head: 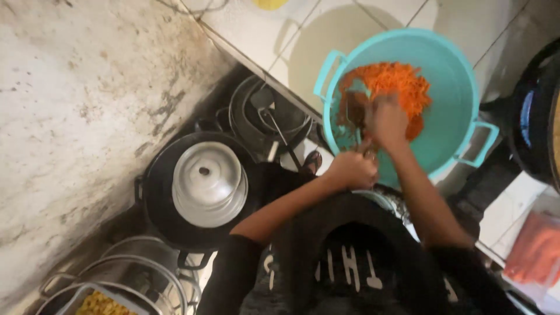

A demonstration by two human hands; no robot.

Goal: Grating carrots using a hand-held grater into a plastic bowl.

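A teal plastic basin with two handles sits on the tiled floor, and a heap of grated orange carrot lies inside it. A metal grater leans in the basin at its near left rim. My left hand is closed around the grater's lower end at the rim. Just above it, my right hand is a fist pressed against the grater's face, with a carrot piece mostly hidden in the fingers. Both forearms reach out from my black shirt.
A black pot with a shiny metal lid stands to the left. Metal pots and utensils sit beyond it. Stacked steel pots, one holding yellow food, are at the bottom left. Whole carrots in a bag lie at the right, below a dark pan.
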